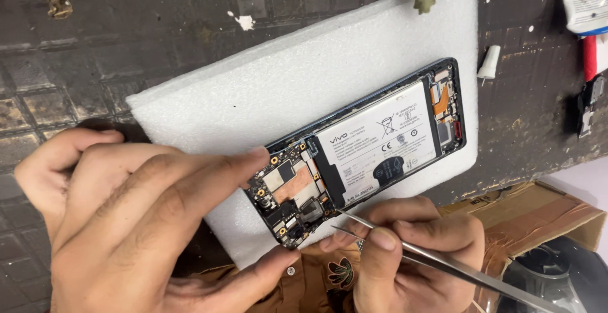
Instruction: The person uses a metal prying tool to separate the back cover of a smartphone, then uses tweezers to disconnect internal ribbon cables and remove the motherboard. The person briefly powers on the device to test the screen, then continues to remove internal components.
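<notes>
Our left hand (126, 224) takes up the lower left of the view. Its fingers are spread and only half curled, and they close around the near end of the opened phone (361, 151): the forefinger tip lies on the upper corner of the frame, the thumb tip presses under the lower corner. So this hand grips the phone at its end.

The phone lies face down on a white foam pad (285, 78), which stretches away from both hands toward the far right. The back cover is off. Just beside the left fingertips we see the circuit board (288, 192) with a copper-coloured patch and small camera parts. Further from the hands comes the large white battery (380, 139), and at the far end a small orange flex part (440, 97).

Our right hand (411, 249) is just to the right of the left thumb, below the phone. It is closed on a pair of metal tweezers (437, 259); the two thin tips point at the lower edge of the board, close to it, but we cannot tell whether they touch it.

The dark, stained tabletop (126, 28) carries the pad. Beyond the right hand, to the right, stands a brown cardboard box (538, 215), and far above it lies a small white cap (488, 63).
</notes>
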